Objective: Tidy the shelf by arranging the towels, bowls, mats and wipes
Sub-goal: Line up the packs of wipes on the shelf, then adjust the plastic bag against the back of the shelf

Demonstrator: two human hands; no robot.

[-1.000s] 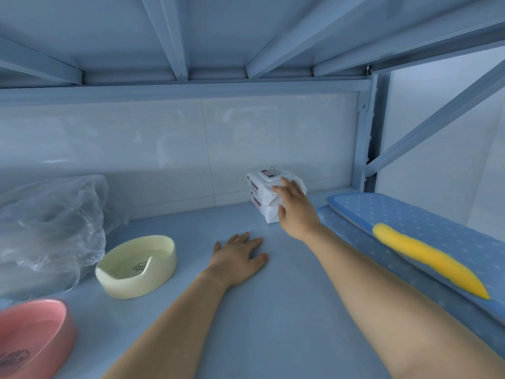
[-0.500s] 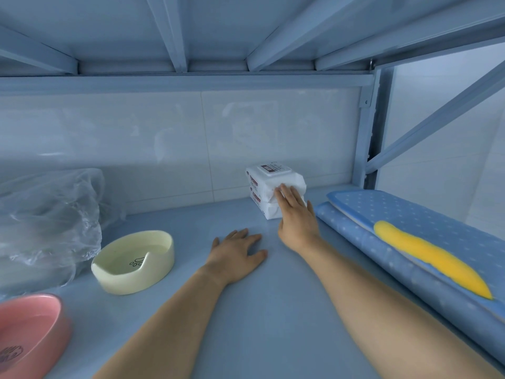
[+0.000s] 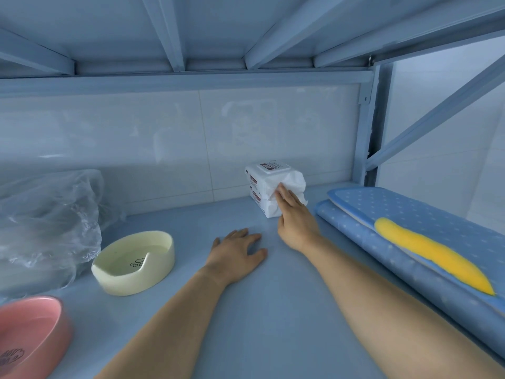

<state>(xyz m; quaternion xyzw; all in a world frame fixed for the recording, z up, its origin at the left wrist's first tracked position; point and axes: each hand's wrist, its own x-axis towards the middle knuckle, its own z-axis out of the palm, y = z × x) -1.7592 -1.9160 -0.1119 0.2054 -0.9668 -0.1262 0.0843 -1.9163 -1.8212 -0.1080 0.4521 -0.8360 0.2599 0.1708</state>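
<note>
**Right hand against the stacked wipes at the back of the shelf**

At the far left, a crumpled clear plastic bag (image 3: 46,222) lies against the tiled wall (image 3: 164,149). Below it, at the lower left edge of the view, a pink bowl (image 3: 27,332) is partly cut off by the frame. Just to its right stands a cream bowl (image 3: 142,283) with a small paw print inside, upright on the blue shelf (image 3: 259,310) and close to the bag.

Near the middle, the left hand (image 3: 235,253) rests palm down on the shelf. Its fingers (image 3: 246,233) are relaxed and a little spread, holding nothing.

Behind it and slightly to the right, two white packs of wipes (image 3: 269,184) are stacked one on the other, close to the back wall. The right hand (image 3: 296,222) reaches to them. Its fingers (image 3: 284,195) are straight and held together, laid against the crinkled near end of the stack without curling round it.

On the right, two blue mats (image 3: 410,212) with pale dots lie one on the other along the shelf's edge. The upper one carries a long yellow patch (image 3: 431,253). The mats sit just beside the wipes, and the right forearm passes along their inner edge. The shelf's upright post (image 3: 366,132) stands at the back corner behind them.
</note>
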